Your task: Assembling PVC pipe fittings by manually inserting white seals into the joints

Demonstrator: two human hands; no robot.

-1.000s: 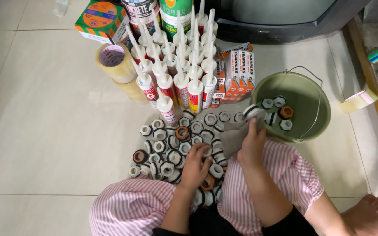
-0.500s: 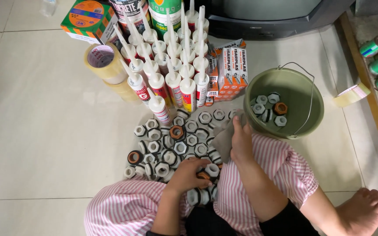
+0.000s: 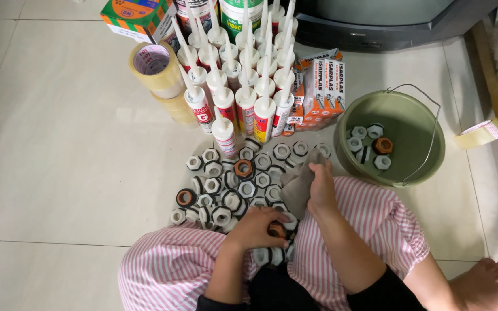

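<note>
Here the left hand closes its fingers round a brown fitting at the near edge of the heap of grey fittings on the floor. The right hand lies on a grey cloth (grip unclear), beside the green bucket. A wiping step, seemingly; next calls for bringing cloth and fitting together.

Packages, labels and a screen along the top of my frame.

I see an orange-and-green box upper left, red-and-white labelled sealant cartridges upper centre, flat orange-white packets beside them, and a dark television screen upper right.
</note>
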